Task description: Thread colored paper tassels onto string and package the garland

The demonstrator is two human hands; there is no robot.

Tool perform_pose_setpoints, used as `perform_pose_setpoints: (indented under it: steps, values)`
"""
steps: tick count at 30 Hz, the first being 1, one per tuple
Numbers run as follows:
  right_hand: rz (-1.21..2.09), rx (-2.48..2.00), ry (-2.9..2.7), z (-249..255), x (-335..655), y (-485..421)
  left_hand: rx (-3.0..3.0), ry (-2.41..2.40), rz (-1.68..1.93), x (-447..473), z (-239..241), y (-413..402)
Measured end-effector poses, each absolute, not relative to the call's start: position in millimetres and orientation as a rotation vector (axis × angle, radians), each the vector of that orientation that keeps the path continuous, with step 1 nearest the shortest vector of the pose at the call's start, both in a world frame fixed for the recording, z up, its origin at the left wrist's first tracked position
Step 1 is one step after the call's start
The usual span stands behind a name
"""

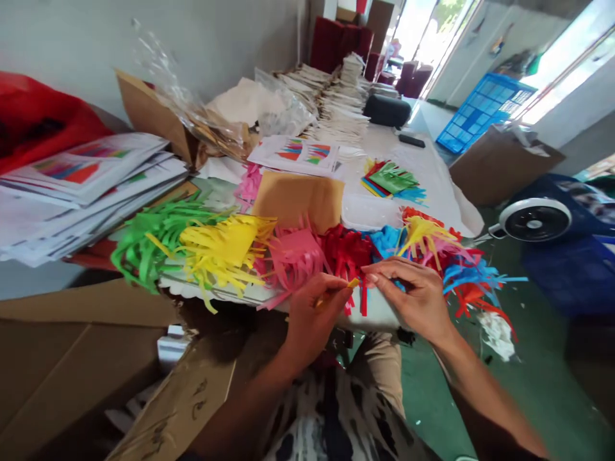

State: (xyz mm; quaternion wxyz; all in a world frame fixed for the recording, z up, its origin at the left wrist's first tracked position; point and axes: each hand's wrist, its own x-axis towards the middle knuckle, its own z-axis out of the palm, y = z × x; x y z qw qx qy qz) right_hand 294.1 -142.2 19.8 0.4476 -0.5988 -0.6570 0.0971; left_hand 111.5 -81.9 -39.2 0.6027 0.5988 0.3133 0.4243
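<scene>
So the left hand [312,317] has thumb and fingers pinched on a little yellow strip [354,282], tip poking out toward the other hand, right above the near edge of the table [442,192]. Right hand [416,294] is just beside it, thumb and fingertips nearly together; can't tell if there's anything between them.

Right behind the hands is a row of fringed paper: red fringe [346,251] in the middle, pink fringe [295,251] to the left of that, then yellow fringe [223,240], then green fringe [151,234]. Over by the right hand it's a mixed heap [437,240] of yellow, pink, red and blue, partly hanging off the edge.

Further back there's a brown sheet [298,195], a clear plastic tray [368,211] next to it, and a small multicolor fringed stack [391,179]. Printed sheets [273,153] lie behind the brown one. Off to the right, a round fan [533,221].
</scene>
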Motion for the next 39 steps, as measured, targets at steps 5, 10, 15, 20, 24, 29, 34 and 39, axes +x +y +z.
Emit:
perform_pose_setpoints:
  steps: [5, 10, 15, 20, 24, 29, 34, 39]
  values:
    - [0.329, -1.496, -1.522, 29.6, 292.6, -179.1, 1.595, 0.589, 1.075, 113.2, -23.9, -98.1]
    - [0.346, -1.449, -1.589, 33.8, 295.1, -198.1, 1.736, 0.498, 1.112, 115.0, -14.8, -111.7]
    - [0.316, -1.424, -1.630, 34.2, 297.2, -209.5, 1.799, 0.447, 1.094, 115.1, -10.2, -119.4]
    - [0.210, -1.489, -1.660, 30.6, 291.3, -222.2, 1.806, 0.453, 1.050, 114.0, -8.1, -121.9]
    - [0.133, -1.564, -1.655, 30.0, 282.6, -231.5, 1.793, 0.447, 1.042, 113.7, -7.3, -123.3]
    - [0.145, -1.571, -1.573, 31.5, 277.9, -234.1, 1.782, 0.434, 1.022, 113.8, -8.5, -123.9]
    - [0.111, -1.556, -1.603, 30.3, 280.0, -234.3, 1.835, 0.404, 1.017, 112.3, -11.6, -122.2]
    - [0.159, -1.572, -1.641, 30.2, 282.6, -234.6, 1.865, 0.408, 0.970, 109.6, -11.3, -120.2]
